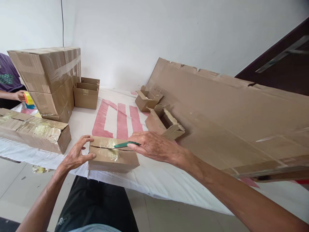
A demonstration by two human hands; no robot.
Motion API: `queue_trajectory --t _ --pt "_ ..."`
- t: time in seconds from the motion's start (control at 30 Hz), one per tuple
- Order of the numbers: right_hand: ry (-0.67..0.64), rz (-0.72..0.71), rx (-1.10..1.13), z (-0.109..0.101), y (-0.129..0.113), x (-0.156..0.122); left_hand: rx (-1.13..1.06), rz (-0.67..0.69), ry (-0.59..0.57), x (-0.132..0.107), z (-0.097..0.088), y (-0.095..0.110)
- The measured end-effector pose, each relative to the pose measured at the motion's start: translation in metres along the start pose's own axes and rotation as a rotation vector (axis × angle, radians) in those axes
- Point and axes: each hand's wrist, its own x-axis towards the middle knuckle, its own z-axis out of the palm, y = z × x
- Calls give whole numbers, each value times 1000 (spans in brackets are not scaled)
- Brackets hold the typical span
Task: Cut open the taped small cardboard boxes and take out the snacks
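A small closed cardboard box [113,164] lies near the front edge of the table, with clear yellowish tape across the seam between its top flaps. My left hand [78,153] grips its left end, thumb and fingers apart on the two sides of the seam. In my right hand [151,145] is a green-handled knife [125,144], held over the box top. Its tip is at the taped seam; how deep the blade goes, I cannot tell. The palm side of my right hand is hidden.
Large taped cartons [53,74] are stacked at the left, near an open box [85,96]. A long taped box [36,132] lies in front. Two open boxes [164,122] stand beside a leaning cardboard sheet [229,129]. Another person's hand [20,95] holds a tape dispenser [29,100].
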Motion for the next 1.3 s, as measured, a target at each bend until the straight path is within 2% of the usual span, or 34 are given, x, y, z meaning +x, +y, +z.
queue_trajectory --t 0.1,0.17,0.23,0.3,0.33,0.4,0.5,0.57,0.6,0.67,0.73,0.8,0.87,0.97,1.07,1.17,1.23,1.3 --pt "-28 58 -93 -11 18 -22 5 7 -7 0 -2 0" --pt "-12 111 -76 -21 29 -41 5 17 -6 -1 -2 1" --pt "67 173 20 -26 39 -62 11 41 5 -2 -2 2" --pt "228 245 128 -16 52 -84 34 84 19 -3 -3 5" --pt "322 289 161 -4 59 -95 55 108 22 -4 -3 7" --pt "448 375 168 36 75 -116 111 140 15 -4 -4 12" --pt "460 517 142 110 98 -140 205 134 -7 -5 -6 18" --pt "461 507 94 150 108 -150 262 109 -17 -5 -7 21" --pt "451 494 77 163 111 -151 283 97 -22 -4 -8 23" --pt "461 474 90 172 111 -147 302 82 -29 -3 -8 27" --pt "518 459 186 163 102 -135 298 90 -31 -1 -8 33" --pt "575 420 325 142 86 -115 308 127 -7 1 -7 41" --pt "578 351 434 117 66 -93 355 197 45 0 -6 50" --pt "498 232 531 84 43 -61 468 346 140 -7 -3 60" --pt "375 94 576 62 35 -37 524 485 177 -17 0 63" --pt "244 51 534 52 37 -20 502 532 72 -26 -2 68" --pt "163 66 455 51 39 -12 480 491 -70 -28 -7 73" --pt "147 76 398 52 41 -3 461 427 -195 -25 -13 80"
